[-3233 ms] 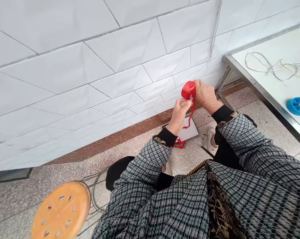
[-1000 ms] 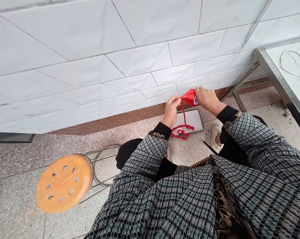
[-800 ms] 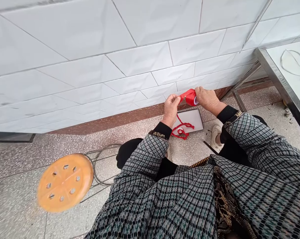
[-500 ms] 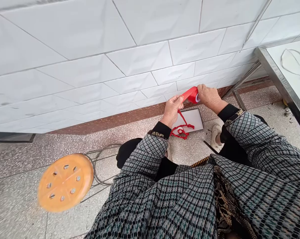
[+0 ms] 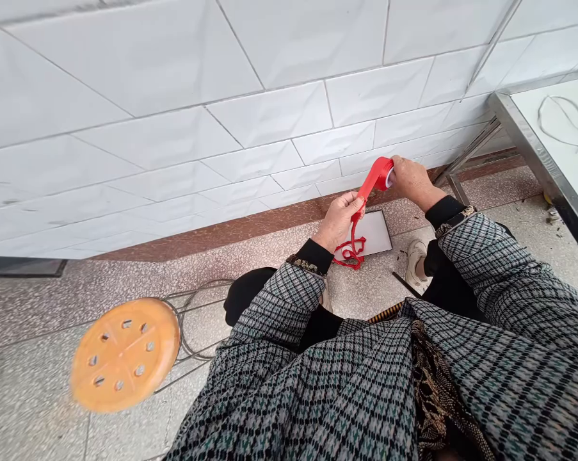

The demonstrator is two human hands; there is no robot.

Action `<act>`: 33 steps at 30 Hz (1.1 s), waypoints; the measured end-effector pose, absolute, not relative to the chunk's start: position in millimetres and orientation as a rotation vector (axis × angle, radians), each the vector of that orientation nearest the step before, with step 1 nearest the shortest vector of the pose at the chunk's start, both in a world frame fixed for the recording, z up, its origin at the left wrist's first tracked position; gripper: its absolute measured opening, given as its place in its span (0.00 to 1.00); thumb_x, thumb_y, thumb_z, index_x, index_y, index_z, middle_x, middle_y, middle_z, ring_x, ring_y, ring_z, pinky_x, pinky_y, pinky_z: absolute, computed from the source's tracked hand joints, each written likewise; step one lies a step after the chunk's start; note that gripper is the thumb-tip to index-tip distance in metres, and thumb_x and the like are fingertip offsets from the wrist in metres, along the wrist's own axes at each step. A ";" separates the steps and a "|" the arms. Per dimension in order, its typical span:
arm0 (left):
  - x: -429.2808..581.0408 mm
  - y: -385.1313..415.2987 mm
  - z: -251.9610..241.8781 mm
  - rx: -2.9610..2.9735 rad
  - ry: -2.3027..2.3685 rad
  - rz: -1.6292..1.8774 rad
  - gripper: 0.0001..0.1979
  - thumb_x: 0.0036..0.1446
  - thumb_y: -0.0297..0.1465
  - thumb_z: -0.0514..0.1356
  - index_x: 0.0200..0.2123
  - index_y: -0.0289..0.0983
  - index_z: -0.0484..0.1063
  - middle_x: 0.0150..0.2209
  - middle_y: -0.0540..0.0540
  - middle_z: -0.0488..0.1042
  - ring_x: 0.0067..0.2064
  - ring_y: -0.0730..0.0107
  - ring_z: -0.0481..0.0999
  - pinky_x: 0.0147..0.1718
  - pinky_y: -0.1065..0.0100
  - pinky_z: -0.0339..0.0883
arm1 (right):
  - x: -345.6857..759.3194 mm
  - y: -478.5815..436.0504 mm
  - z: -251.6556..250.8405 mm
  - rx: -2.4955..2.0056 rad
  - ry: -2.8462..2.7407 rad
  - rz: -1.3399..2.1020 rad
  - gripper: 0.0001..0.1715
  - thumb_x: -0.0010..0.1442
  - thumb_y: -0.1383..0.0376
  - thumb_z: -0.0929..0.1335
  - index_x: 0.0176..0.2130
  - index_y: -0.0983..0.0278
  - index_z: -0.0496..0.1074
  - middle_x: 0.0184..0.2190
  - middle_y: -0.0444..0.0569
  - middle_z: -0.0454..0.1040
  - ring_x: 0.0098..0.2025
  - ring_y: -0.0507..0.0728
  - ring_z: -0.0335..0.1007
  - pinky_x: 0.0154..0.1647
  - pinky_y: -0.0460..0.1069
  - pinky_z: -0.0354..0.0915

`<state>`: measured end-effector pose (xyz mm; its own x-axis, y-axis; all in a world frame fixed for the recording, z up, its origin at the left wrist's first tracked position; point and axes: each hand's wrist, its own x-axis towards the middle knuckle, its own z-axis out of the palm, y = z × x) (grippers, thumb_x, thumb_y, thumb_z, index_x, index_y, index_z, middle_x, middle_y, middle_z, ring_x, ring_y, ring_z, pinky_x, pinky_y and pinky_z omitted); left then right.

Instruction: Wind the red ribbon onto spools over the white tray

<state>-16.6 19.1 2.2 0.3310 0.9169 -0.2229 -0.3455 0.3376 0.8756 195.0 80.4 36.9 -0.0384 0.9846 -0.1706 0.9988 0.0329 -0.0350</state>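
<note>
Far left of both hands, an orange stool [image 5: 124, 354] stands on the floor. The left hand [image 5: 339, 219] has its grip pinched on the pulled-out end of a red tape [image 5: 367, 187]; below that grip, loose tape tangles over a white board [image 5: 376, 232]. Up and right, the right hand [image 5: 411, 181] grasps the tape roll [image 5: 383, 173].

Far side of the red tape roll [image 5: 383, 174] behind the right hand [image 5: 411, 182]; table [image 5: 548, 160] cropped.
</note>
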 end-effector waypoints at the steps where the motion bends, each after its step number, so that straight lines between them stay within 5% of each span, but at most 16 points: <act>1: -15.5 18.4 1.4 0.839 0.837 0.962 0.14 0.61 0.35 0.75 0.32 0.35 0.75 0.24 0.53 0.71 0.26 0.80 0.67 0.30 0.74 0.62 | 194.3 80.8 37.6 2.123 2.171 -0.238 0.23 0.78 0.66 0.59 0.64 0.74 0.70 0.57 0.73 0.81 0.59 0.75 0.80 0.54 0.60 0.70; 7: -8.6 13.0 -3.0 0.831 0.868 0.967 0.14 0.63 0.37 0.73 0.32 0.37 0.73 0.20 0.59 0.60 0.20 0.82 0.54 0.24 0.73 0.50 | 192.4 81.5 38.2 2.155 2.180 -0.297 0.25 0.77 0.66 0.58 0.64 0.76 0.70 0.56 0.77 0.81 0.59 0.77 0.79 0.55 0.62 0.70; 17: -17.8 18.3 4.4 0.994 0.989 1.175 0.17 0.63 0.36 0.73 0.25 0.37 0.76 0.27 0.50 0.74 0.30 0.75 0.68 0.34 0.70 0.64 | 201.7 89.4 40.6 2.037 2.309 -0.450 0.24 0.72 0.70 0.61 0.61 0.78 0.73 0.45 0.70 0.84 0.54 0.74 0.79 0.51 0.57 0.68; 22: -19.0 17.1 13.1 0.828 0.847 1.114 0.21 0.67 0.44 0.72 0.29 0.38 0.73 0.17 0.58 0.58 0.21 0.78 0.56 0.26 0.70 0.56 | 204.2 90.1 36.7 2.070 2.321 -0.452 0.22 0.70 0.73 0.63 0.59 0.77 0.74 0.44 0.68 0.84 0.52 0.73 0.80 0.51 0.57 0.69; 27: -16.3 11.9 10.8 0.857 0.835 0.992 0.24 0.62 0.51 0.74 0.32 0.38 0.74 0.14 0.61 0.55 0.18 0.80 0.51 0.22 0.71 0.47 | 203.3 88.1 40.5 2.333 2.257 -1.251 0.09 0.72 0.75 0.65 0.44 0.66 0.74 0.23 0.48 0.78 0.29 0.60 0.79 0.36 0.49 0.72; 33: -13.5 11.0 2.0 0.946 0.828 0.962 0.27 0.51 0.54 0.78 0.32 0.37 0.77 0.16 0.59 0.61 0.19 0.82 0.54 0.21 0.71 0.48 | 191.2 80.6 50.6 2.503 1.726 -2.121 0.22 0.77 0.74 0.65 0.30 0.62 0.69 0.16 0.44 0.72 0.17 0.49 0.69 0.22 0.42 0.69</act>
<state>-13.5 11.0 2.0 0.3497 0.9238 -0.1557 -0.2915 0.2653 0.9191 191.2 80.6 50.6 -0.0036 0.8863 -0.4631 0.2734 -0.4446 -0.8530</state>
